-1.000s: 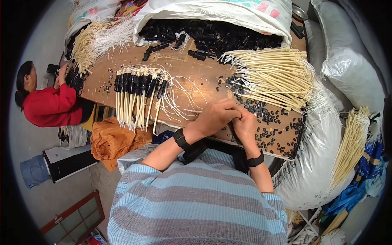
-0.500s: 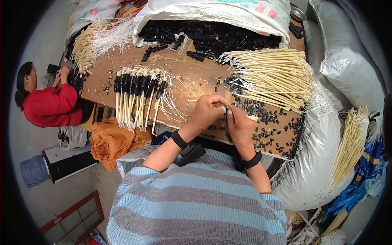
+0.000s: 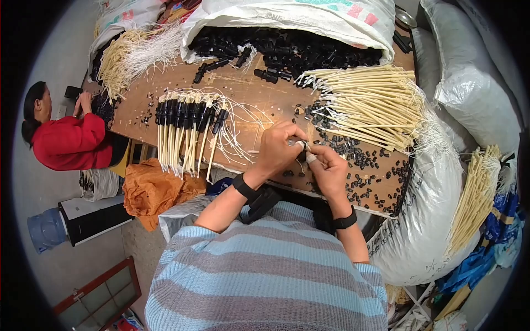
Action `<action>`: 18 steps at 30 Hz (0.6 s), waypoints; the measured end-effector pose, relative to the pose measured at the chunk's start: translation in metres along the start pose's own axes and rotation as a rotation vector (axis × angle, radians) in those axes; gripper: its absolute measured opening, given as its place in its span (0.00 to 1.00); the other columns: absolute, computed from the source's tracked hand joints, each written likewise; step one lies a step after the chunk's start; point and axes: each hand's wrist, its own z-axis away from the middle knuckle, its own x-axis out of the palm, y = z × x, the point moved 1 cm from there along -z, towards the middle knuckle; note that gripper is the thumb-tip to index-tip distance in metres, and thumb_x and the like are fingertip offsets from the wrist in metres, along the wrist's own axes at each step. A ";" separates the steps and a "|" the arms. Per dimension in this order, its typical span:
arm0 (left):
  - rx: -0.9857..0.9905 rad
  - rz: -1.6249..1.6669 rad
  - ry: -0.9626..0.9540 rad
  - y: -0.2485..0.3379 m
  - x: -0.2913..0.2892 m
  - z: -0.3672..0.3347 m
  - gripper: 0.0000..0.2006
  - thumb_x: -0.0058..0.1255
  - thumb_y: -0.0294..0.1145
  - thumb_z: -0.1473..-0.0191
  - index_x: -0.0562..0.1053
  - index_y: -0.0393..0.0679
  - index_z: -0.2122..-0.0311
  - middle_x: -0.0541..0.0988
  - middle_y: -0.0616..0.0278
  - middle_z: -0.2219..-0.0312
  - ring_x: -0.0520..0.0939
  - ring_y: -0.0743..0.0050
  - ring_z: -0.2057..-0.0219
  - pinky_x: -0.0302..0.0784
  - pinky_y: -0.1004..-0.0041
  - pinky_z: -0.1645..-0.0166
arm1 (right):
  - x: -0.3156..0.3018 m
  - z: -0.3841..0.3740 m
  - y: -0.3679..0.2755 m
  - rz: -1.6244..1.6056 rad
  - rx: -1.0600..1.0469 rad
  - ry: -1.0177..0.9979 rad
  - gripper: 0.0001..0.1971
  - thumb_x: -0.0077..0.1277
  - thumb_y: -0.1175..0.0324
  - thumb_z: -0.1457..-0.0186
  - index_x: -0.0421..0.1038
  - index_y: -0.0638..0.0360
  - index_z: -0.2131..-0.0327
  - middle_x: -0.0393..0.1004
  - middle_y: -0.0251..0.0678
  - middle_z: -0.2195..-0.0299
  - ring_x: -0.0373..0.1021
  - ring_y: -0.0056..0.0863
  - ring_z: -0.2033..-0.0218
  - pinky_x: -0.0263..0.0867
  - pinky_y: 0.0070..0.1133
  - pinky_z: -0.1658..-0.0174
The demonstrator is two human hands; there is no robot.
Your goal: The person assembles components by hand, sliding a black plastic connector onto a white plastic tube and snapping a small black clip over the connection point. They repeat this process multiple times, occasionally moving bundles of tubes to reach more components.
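My left hand (image 3: 277,146) is closed in a pinch above the table's near edge, on a small black part (image 3: 303,148) with white wire beside it. Close by on the right, my right hand (image 3: 329,172) has its thumb and fingertips drawn together near that part. Its thumb tip has a pale covering, and whatever lies between its fingers is too small to make out. To the left lies a row of cream tubes with black holders (image 3: 190,113) at their tops, white wires trailing off. Small black pieces (image 3: 361,157) are scattered right of my hands.
A large bundle of cream tubes (image 3: 375,107) lies at the right of the brown table (image 3: 243,83). Behind it, a white sack (image 3: 292,15) spills black holders. Full sacks (image 3: 428,204) crowd the right side. A person in red (image 3: 72,138) sits at the far left.
My right hand has shifted slightly right and its fingertips have parted from my left hand's. The left hand has moved up a little. The other person's hands have moved slightly.
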 end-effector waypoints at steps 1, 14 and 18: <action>0.200 -0.059 -0.055 0.004 -0.005 -0.002 0.13 0.53 0.20 0.61 0.77 0.39 0.65 0.79 0.58 0.73 0.80 0.69 0.74 0.75 0.75 0.68 | -0.002 -0.002 -0.005 -0.146 0.104 -0.037 0.06 0.53 0.76 0.45 0.74 0.64 0.63 0.70 0.23 0.78 0.59 0.06 0.81 0.54 0.08 0.77; 0.137 -0.275 -0.381 0.013 -0.015 -0.007 0.17 0.52 0.26 0.61 0.77 0.42 0.60 0.80 0.51 0.68 0.80 0.51 0.66 0.75 0.63 0.60 | -0.027 -0.007 -0.027 0.679 -0.511 -0.157 0.20 0.51 0.77 0.55 0.75 0.53 0.55 0.73 0.40 0.80 0.70 0.31 0.83 0.65 0.25 0.77; 0.062 -0.175 -0.487 0.006 -0.007 -0.006 0.19 0.48 0.26 0.61 0.77 0.41 0.59 0.79 0.45 0.71 0.80 0.47 0.69 0.75 0.62 0.61 | -0.018 -0.001 -0.020 0.828 -0.582 -0.104 0.19 0.53 0.77 0.55 0.75 0.55 0.56 0.76 0.42 0.75 0.73 0.36 0.80 0.67 0.25 0.76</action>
